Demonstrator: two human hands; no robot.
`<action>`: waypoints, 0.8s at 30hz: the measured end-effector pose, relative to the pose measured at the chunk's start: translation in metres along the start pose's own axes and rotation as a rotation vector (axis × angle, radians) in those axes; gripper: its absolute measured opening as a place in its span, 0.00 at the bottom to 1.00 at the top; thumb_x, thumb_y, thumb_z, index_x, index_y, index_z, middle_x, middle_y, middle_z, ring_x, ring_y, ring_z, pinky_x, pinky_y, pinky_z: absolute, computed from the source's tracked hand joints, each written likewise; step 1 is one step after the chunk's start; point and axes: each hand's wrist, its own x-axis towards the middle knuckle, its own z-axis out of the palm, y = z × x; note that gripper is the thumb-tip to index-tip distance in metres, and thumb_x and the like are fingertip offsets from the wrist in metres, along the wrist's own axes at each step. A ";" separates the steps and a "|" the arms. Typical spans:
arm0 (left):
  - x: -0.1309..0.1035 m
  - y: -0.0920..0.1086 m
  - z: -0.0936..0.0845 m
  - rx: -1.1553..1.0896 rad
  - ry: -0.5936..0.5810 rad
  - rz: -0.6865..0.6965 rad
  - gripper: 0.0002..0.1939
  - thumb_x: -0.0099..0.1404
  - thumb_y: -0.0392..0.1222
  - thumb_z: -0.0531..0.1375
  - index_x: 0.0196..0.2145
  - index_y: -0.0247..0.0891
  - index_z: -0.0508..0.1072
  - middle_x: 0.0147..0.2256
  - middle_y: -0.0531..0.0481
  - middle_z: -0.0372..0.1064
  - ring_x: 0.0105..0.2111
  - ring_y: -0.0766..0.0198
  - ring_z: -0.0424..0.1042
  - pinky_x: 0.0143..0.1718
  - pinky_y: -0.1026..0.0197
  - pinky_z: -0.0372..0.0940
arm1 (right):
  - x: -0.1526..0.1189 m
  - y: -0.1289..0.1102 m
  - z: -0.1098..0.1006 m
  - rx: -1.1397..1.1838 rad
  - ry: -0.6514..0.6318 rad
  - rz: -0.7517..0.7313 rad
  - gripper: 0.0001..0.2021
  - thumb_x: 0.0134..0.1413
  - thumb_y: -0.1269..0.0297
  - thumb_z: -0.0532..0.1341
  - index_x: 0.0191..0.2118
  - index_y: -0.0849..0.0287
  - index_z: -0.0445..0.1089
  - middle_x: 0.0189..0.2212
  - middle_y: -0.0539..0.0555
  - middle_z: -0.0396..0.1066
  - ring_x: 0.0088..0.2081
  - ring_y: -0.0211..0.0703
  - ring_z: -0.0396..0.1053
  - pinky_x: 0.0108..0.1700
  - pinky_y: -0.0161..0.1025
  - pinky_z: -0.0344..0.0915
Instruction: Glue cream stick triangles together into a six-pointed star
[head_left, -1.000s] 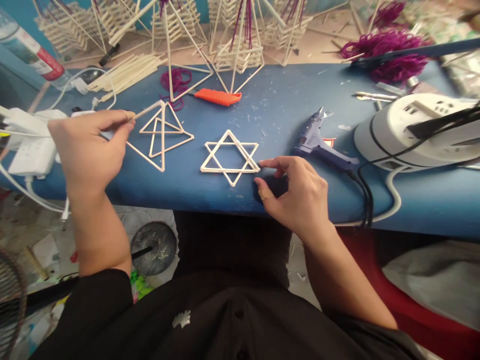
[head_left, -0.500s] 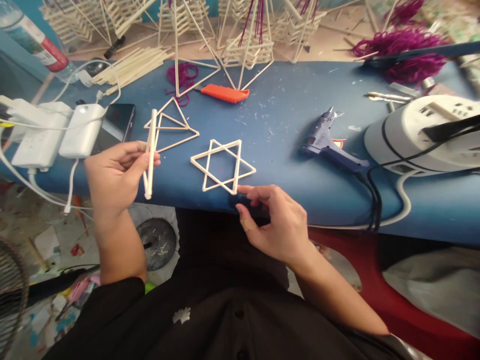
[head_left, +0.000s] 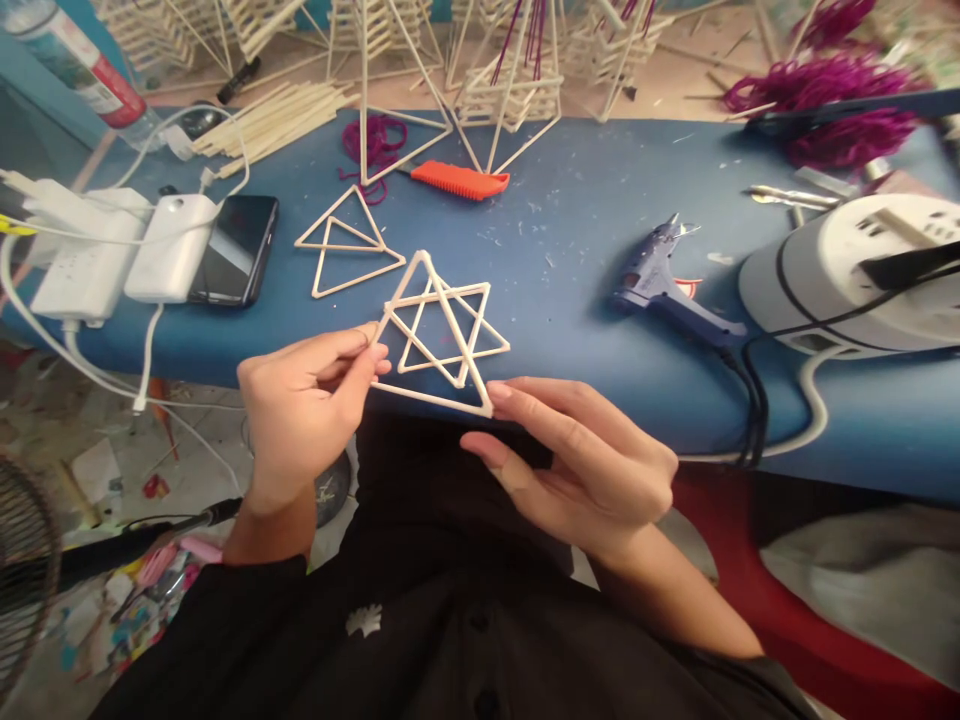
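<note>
My left hand (head_left: 315, 400) pinches the left side of a triangle of pale sticks (head_left: 431, 402), held tilted near the table's front edge. Behind and partly under it in view lies a six-pointed star of sticks (head_left: 491, 338) on the blue table (head_left: 570, 250). My right hand (head_left: 577, 455) has its thumb and fingers apart, the forefinger tip touching or very near the triangle's lower right corner. Further left, two small overlapping stick triangles (head_left: 358, 265) lie flat.
An orange-handled tool (head_left: 461, 180) lies behind the star. A glue gun (head_left: 664, 280) and white power socket tower (head_left: 847, 270) stand right; a phone (head_left: 244, 250) and white adapters (head_left: 169, 245) are left. Stick frames (head_left: 510, 95) and purple yarn (head_left: 825, 90) fill the back.
My left hand has moved right, bringing the triangle in front of the star and turning its face into view. My right hand has shifted slightly right, to the triangle's corner.
</note>
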 end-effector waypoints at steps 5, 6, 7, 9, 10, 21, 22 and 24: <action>-0.002 0.008 0.007 0.065 0.030 0.110 0.06 0.68 0.36 0.72 0.42 0.44 0.87 0.38 0.55 0.87 0.33 0.63 0.87 0.36 0.64 0.82 | 0.009 0.002 -0.002 -0.077 0.088 -0.018 0.22 0.52 0.81 0.75 0.52 0.58 0.81 0.41 0.56 0.84 0.39 0.41 0.82 0.41 0.36 0.82; -0.001 0.009 0.008 0.067 0.034 0.116 0.06 0.68 0.35 0.72 0.43 0.44 0.87 0.38 0.55 0.87 0.33 0.63 0.86 0.36 0.65 0.82 | 0.010 0.004 -0.002 -0.075 0.082 -0.024 0.20 0.52 0.81 0.75 0.50 0.59 0.82 0.41 0.56 0.84 0.40 0.42 0.82 0.41 0.36 0.82; 0.000 0.010 0.009 0.061 0.035 0.118 0.07 0.69 0.36 0.72 0.43 0.44 0.87 0.38 0.55 0.87 0.33 0.63 0.86 0.36 0.65 0.82 | 0.011 0.006 -0.003 -0.073 0.070 -0.027 0.18 0.52 0.81 0.75 0.48 0.59 0.82 0.42 0.57 0.84 0.40 0.42 0.82 0.42 0.36 0.83; 0.001 0.013 0.010 0.030 0.045 0.124 0.08 0.69 0.36 0.72 0.45 0.44 0.86 0.39 0.54 0.86 0.33 0.65 0.86 0.35 0.66 0.81 | 0.012 0.011 -0.004 -0.075 0.057 -0.024 0.15 0.51 0.80 0.75 0.45 0.59 0.82 0.42 0.57 0.84 0.41 0.42 0.83 0.44 0.37 0.83; 0.002 0.014 0.011 0.005 0.063 0.132 0.09 0.69 0.36 0.73 0.46 0.44 0.86 0.40 0.54 0.86 0.32 0.66 0.85 0.34 0.66 0.81 | 0.014 0.014 -0.003 -0.075 0.062 -0.020 0.15 0.51 0.80 0.75 0.44 0.58 0.82 0.42 0.57 0.84 0.41 0.42 0.83 0.44 0.37 0.83; -0.009 -0.006 0.026 -0.194 0.117 0.134 0.13 0.60 0.31 0.78 0.41 0.46 0.87 0.42 0.54 0.87 0.41 0.60 0.87 0.43 0.60 0.84 | 0.017 0.052 0.009 -0.028 0.066 0.096 0.10 0.58 0.76 0.72 0.40 0.53 0.83 0.41 0.52 0.85 0.41 0.43 0.84 0.44 0.40 0.83; -0.010 -0.010 0.028 -0.179 0.136 0.149 0.13 0.60 0.31 0.78 0.40 0.46 0.87 0.42 0.54 0.87 0.41 0.59 0.87 0.44 0.59 0.84 | 0.016 0.053 0.010 -0.030 0.060 0.104 0.09 0.58 0.76 0.72 0.40 0.53 0.82 0.41 0.52 0.85 0.41 0.43 0.84 0.44 0.40 0.83; -0.012 -0.017 0.032 -0.161 0.155 0.178 0.13 0.59 0.30 0.78 0.39 0.46 0.87 0.42 0.54 0.87 0.41 0.57 0.88 0.47 0.56 0.84 | 0.014 0.055 0.011 -0.040 0.053 0.122 0.09 0.58 0.75 0.73 0.40 0.53 0.82 0.41 0.52 0.85 0.41 0.44 0.85 0.44 0.40 0.83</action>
